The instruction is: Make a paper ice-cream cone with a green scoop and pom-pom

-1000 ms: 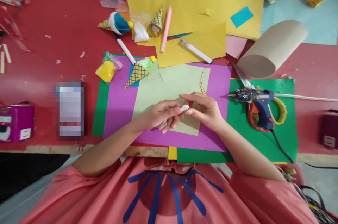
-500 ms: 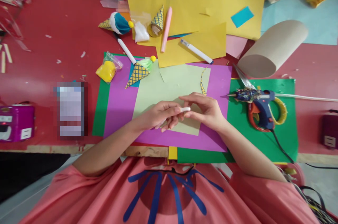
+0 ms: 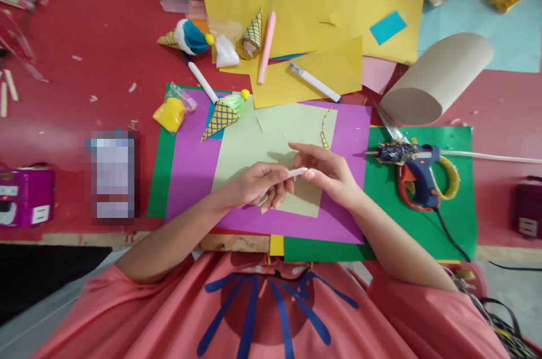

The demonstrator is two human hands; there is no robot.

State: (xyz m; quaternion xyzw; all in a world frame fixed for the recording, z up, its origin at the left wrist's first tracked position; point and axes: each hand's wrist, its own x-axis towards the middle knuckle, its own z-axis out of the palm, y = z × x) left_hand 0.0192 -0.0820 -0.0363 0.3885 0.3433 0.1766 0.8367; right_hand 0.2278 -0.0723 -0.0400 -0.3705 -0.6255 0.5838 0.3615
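White strip [image 3: 297, 171] is pinched in your left hand [image 3: 259, 184]; your right hand [image 3: 334, 176], thumb and forefinger apart, touches its tip.

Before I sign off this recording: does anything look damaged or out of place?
Yes: the glue gun lies on top of the scissors, and its front looks lumpy, perhaps crusted with residue. Pale scraps also litter the red table.

One head view — steeply downward
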